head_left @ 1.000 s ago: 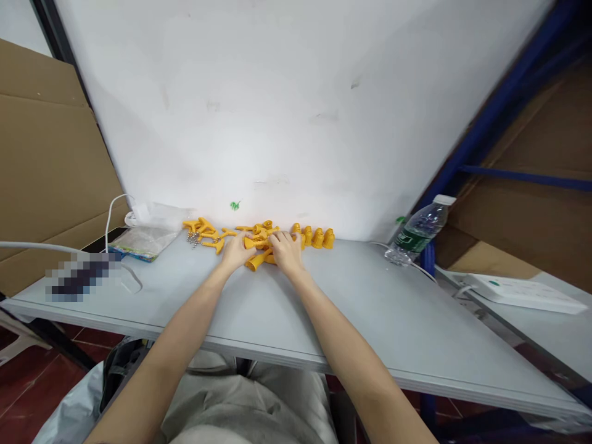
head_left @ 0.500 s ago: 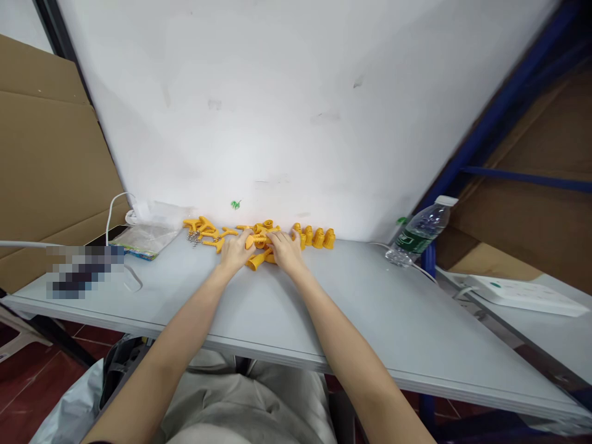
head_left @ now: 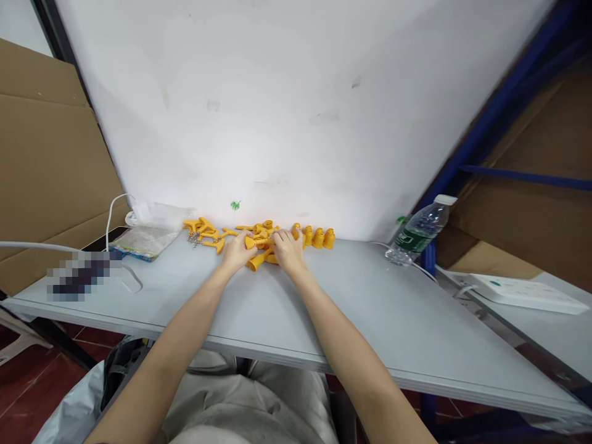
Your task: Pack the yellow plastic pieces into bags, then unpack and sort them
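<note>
My left hand is closed on a yellow plastic part near the back of the grey table. Close beside it, my right hand has its fingers bent over yellow pieces; what they grip, if anything, is hidden. A yellow cone-like piece lies just in front of the hands, and more yellow parts lie behind them. Yellow cup-shaped pieces stand in a row to the right. On the left are yellow handle-like parts with small metal screws.
A plastic bag and a white cable lie on the left of the table. A water bottle leans at the right by a blue frame. Beyond it is a white power strip. Cardboard stands at the left.
My right hand has shifted slightly left, its fingers drawn in more over the yellow pieces. My left hand has hardly moved, still on the yellow part.
</note>
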A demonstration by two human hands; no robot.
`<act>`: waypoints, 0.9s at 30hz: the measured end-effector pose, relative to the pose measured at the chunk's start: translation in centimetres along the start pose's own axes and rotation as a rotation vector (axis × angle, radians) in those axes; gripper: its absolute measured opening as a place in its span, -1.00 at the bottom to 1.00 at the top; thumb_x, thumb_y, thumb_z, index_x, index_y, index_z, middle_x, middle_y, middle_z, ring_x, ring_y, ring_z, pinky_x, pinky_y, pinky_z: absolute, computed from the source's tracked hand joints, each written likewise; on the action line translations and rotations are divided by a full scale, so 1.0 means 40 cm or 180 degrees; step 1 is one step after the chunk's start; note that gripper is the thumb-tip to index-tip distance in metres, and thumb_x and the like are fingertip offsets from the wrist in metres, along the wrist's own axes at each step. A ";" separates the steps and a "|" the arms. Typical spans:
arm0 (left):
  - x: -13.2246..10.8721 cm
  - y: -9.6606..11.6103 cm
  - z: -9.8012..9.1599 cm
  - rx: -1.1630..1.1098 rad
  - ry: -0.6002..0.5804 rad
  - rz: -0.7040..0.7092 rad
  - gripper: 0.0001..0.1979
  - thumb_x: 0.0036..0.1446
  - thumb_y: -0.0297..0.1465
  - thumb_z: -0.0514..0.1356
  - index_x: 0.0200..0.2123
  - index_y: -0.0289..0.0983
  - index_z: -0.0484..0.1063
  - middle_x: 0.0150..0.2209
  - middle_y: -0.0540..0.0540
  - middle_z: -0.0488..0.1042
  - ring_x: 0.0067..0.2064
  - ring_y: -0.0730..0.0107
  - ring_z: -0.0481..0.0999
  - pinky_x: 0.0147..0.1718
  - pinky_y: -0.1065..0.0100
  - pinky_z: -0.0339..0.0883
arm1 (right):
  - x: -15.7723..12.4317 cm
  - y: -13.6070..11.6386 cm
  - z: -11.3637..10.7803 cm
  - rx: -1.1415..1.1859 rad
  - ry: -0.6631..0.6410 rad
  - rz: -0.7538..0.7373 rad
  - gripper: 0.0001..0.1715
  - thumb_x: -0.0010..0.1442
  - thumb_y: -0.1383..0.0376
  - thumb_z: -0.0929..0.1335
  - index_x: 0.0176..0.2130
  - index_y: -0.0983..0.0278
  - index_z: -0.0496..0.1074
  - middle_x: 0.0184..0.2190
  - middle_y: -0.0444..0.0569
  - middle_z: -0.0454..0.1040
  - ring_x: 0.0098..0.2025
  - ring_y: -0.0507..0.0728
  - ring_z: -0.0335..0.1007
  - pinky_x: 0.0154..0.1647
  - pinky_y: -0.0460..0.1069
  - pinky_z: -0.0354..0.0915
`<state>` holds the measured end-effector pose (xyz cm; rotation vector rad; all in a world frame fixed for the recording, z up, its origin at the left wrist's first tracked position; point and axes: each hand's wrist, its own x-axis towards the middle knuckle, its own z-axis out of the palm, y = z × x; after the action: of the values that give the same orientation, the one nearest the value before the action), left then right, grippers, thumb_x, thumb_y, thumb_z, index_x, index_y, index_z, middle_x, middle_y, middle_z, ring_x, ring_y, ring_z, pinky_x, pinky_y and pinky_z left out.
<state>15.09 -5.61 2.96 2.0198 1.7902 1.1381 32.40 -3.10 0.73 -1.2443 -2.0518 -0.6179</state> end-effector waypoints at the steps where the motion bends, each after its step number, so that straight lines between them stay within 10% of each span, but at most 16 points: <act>1: -0.001 0.002 -0.001 0.0032 0.0012 0.0012 -0.71 -0.01 -0.36 0.20 -0.15 -0.18 0.46 -0.58 0.09 0.37 -0.47 0.37 0.41 -0.45 0.41 0.11 | 0.000 0.001 -0.001 0.0021 -0.0011 0.0017 -0.71 0.24 0.49 0.16 -0.22 0.24 0.39 -0.18 0.05 0.53 -0.07 0.19 0.35 0.23 0.25 -0.13; 11: -0.012 0.011 -0.014 0.0747 0.0132 0.0113 -0.63 0.10 -0.37 0.13 0.01 -0.13 0.44 -0.31 -0.04 0.57 -0.23 0.24 0.53 -0.28 0.35 0.22 | -0.002 0.013 -0.003 0.0411 -0.0501 -0.0163 -0.63 0.31 0.36 0.18 0.08 0.26 0.32 -0.02 0.15 0.50 0.06 0.28 0.34 0.19 0.29 -0.03; 17: -0.006 0.003 -0.006 0.0595 0.0162 0.0060 -0.67 0.10 -0.33 0.16 -0.03 -0.13 0.45 -0.38 -0.02 0.54 -0.28 0.25 0.52 -0.29 0.36 0.21 | 0.002 0.009 -0.012 0.0098 -0.0316 -0.0010 -0.73 0.28 0.39 0.21 -0.07 0.23 0.39 -0.14 0.07 0.52 -0.02 0.25 0.35 0.20 0.25 -0.07; 27: 0.030 -0.063 0.006 -0.0584 0.0652 -0.0321 -0.80 0.00 -0.33 0.21 -0.26 -0.20 0.46 -0.68 0.16 0.12 -0.56 0.45 0.24 -0.50 0.43 0.05 | -0.035 0.149 -0.005 0.0396 0.0923 0.1821 -0.68 0.24 0.22 0.23 -0.07 0.27 0.39 -0.05 0.17 0.42 0.03 0.30 0.24 0.09 0.23 0.01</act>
<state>13.32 -3.85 1.74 1.7443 1.7811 1.4640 38.28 -1.46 0.21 -1.4803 -1.3839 -0.3641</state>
